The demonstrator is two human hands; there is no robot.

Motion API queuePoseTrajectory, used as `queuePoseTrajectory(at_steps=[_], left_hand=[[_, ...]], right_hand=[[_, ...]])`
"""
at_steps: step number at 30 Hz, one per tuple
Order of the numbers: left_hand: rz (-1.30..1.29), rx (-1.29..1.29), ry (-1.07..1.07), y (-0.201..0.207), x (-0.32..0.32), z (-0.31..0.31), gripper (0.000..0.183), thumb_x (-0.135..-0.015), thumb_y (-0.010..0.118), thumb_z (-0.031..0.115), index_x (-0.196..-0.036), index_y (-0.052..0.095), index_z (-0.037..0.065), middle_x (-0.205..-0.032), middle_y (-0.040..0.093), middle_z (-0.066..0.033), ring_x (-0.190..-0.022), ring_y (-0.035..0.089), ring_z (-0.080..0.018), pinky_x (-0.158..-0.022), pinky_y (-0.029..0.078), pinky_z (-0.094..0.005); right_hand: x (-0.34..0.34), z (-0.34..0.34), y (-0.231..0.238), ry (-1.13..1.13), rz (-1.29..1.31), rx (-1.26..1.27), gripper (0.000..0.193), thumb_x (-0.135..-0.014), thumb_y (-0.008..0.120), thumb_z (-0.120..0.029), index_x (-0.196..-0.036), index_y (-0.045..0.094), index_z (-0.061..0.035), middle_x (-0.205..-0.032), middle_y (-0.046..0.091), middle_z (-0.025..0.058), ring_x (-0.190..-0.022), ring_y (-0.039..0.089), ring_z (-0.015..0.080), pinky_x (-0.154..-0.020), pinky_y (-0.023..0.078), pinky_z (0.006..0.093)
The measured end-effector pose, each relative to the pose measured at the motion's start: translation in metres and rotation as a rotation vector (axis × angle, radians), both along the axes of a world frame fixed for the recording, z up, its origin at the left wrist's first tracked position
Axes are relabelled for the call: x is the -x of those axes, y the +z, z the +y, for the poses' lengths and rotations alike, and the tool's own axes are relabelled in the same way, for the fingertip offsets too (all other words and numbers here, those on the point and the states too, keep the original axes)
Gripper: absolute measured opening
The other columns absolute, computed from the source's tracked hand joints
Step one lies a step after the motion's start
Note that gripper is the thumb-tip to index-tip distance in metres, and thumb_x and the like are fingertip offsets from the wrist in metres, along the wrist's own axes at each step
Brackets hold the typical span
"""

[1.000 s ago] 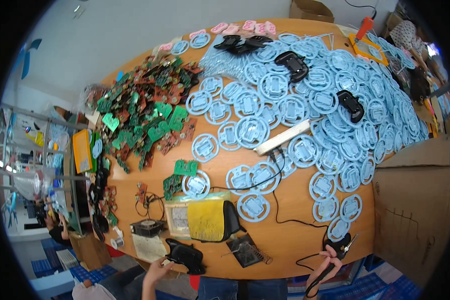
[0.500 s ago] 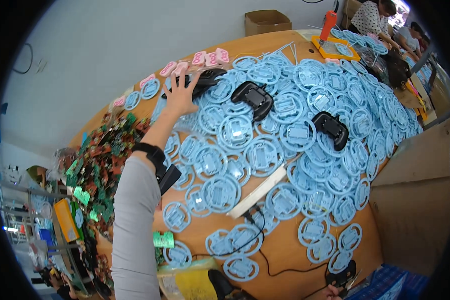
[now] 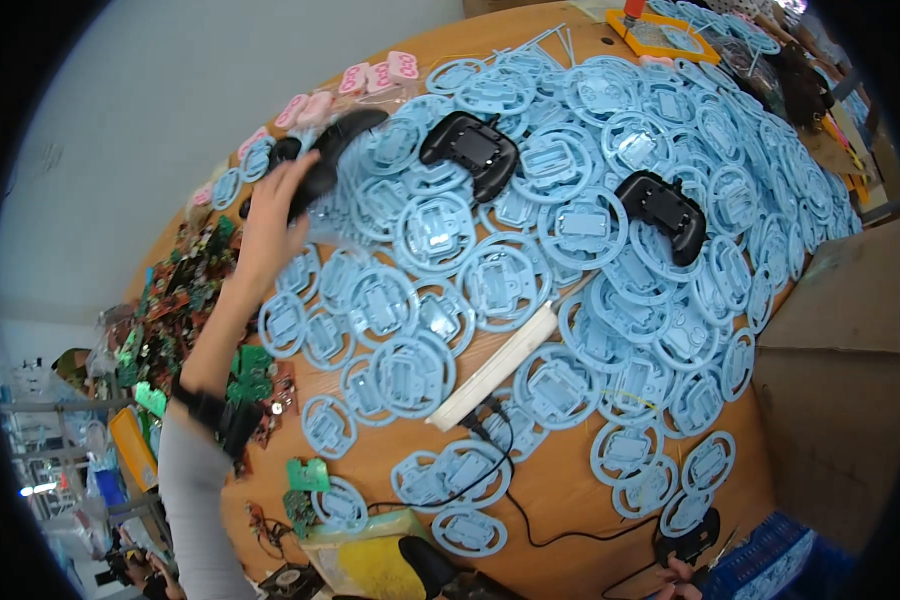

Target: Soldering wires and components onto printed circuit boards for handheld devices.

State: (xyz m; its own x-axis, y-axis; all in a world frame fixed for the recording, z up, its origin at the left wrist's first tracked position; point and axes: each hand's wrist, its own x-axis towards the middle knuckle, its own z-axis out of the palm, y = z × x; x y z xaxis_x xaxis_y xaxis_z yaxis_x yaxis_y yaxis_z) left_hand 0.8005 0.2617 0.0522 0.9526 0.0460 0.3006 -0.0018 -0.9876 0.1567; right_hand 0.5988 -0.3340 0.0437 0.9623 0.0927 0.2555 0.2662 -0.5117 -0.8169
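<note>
My left hand (image 3: 273,225) reaches over the far left of the table, with a black band on its wrist. Its fingers close around a black game controller (image 3: 345,138), smeared by motion; part of it is behind the hand. Two more black game controllers, one in the middle (image 3: 473,150) and one to the right (image 3: 664,212), lie on a heap of pale blue plastic wheel-shaped frames (image 3: 435,232). At the lower edge my right hand (image 3: 678,580) is partly cut off. Its fingers are curled beside a small black object (image 3: 692,535); what they hold is unclear.
Green and brown circuit boards (image 3: 185,310) are piled at left. Pink-and-white pieces (image 3: 378,75) line the far edge. A white power strip (image 3: 495,368) with a black cable lies mid-table. An orange tray (image 3: 660,38) stands far right, a cardboard box (image 3: 830,370) at right.
My left hand, spread over the black controllers before, has moved left and nearer, with its fingers now around one. The whole view has shifted. My right hand stays at the lower edge.
</note>
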Motion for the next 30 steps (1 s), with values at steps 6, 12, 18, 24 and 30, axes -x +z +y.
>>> queuePoseTrajectory(at_steps=[6, 12, 18, 24, 30], left_hand=[[0.608, 0.112, -0.392, 0.074, 0.166, -0.144, 0.064, -0.062, 0.064, -0.003, -0.124, 0.051, 0.008, -0.123, 0.049, -0.0139, -0.115, 0.047, -0.0340, -0.097, 0.037, -0.0448], [0.721, 0.275, -0.081, 0.044, 0.259, -0.139, 0.065, -0.070, 0.069, 0.006, -0.131, 0.047, 0.009, -0.126, 0.047, -0.0145, -0.118, 0.045, -0.0337, -0.100, 0.036, -0.0416], [0.638, 0.574, 0.245, 0.020, 0.188, -0.089, 0.041, -0.084, 0.065, 0.018, -0.119, 0.053, 0.000, -0.101, 0.061, -0.0199, -0.094, 0.061, -0.0300, -0.080, 0.048, -0.0353], [0.154, 0.077, 0.285, -0.081, 0.109, 0.083, 0.026, -0.078, 0.052, -0.003, -0.102, 0.056, -0.010, -0.107, 0.059, -0.0271, -0.098, 0.057, -0.0424, -0.087, 0.047, -0.0445], [0.196, -0.216, 0.716, -0.108, 0.091, 0.104, 0.068, -0.069, 0.065, 0.004, -0.131, 0.039, 0.001, -0.129, 0.040, -0.0234, -0.118, 0.041, -0.0400, -0.095, 0.041, -0.0472]], right_hand=[[0.011, -0.016, 0.024, 0.094, 0.115, 0.000, 0.021, -0.096, 0.047, -0.007, -0.114, 0.037, -0.0114, -0.109, 0.059, 0.0261, -0.085, 0.060, 0.0291, -0.075, 0.047, 0.0393], [0.014, -0.015, 0.043, 0.111, 0.107, -0.014, 0.019, -0.096, 0.044, -0.007, -0.113, 0.035, -0.0102, -0.110, 0.058, 0.0266, -0.081, 0.060, 0.0285, -0.072, 0.048, 0.0380], [0.012, -0.015, 0.054, 0.093, 0.095, 0.058, 0.017, -0.096, 0.043, -0.006, -0.111, 0.034, -0.0073, -0.109, 0.058, 0.0261, -0.081, 0.059, 0.0272, -0.075, 0.047, 0.0389], [0.018, -0.013, 0.038, 0.078, 0.092, -0.012, 0.012, -0.095, 0.045, -0.003, -0.104, 0.038, -0.0046, -0.110, 0.059, 0.0247, -0.088, 0.059, 0.0276, -0.082, 0.047, 0.0397], [0.008, -0.020, 0.013, 0.015, -0.082, 0.094, 0.012, -0.094, 0.046, -0.003, -0.103, 0.038, -0.0021, -0.100, 0.060, 0.0306, -0.073, 0.061, 0.0305, -0.070, 0.051, 0.0376]])
